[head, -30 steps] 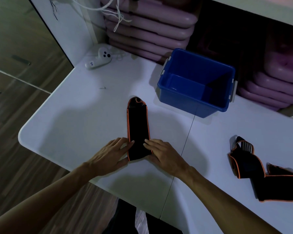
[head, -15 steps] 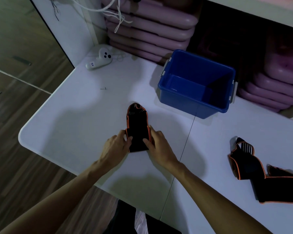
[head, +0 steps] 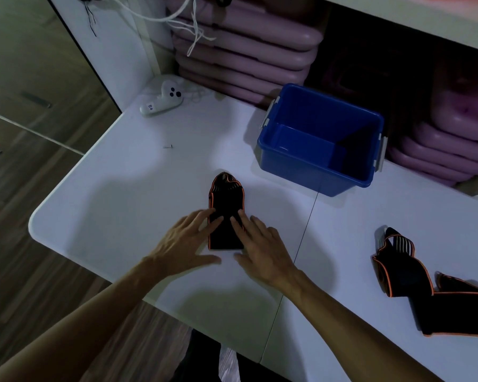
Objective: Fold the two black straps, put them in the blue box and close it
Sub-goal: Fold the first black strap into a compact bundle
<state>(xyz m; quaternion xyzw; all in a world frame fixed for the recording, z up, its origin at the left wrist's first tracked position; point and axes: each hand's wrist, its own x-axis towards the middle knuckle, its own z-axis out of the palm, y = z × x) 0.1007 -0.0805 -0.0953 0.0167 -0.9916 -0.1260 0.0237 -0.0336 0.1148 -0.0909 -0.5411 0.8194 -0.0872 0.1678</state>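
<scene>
A black strap with orange edging [head: 226,197] lies folded over on the white table [head: 127,205], pointing away from me. My left hand [head: 186,241] lies flat on its left side and my right hand [head: 260,244] on its right, fingers spread and pressing the folded layers down. The second black strap [head: 414,282] lies loose and unfolded at the right edge of the view. The blue box [head: 319,166] stands open and empty beyond the folded strap, to the right. No lid is in view.
A white controller [head: 163,102] lies at the table's far left corner, with a small screw [head: 167,146] nearer. Pink stacked trays [head: 243,51] fill the shelf behind the box. White cords [head: 193,26] hang above. The table's rounded left edge drops to a wooden floor.
Both hands lifted the strap's near end and folded it away from me, making the strap shorter. They now press flat on the fold instead of pinching it.
</scene>
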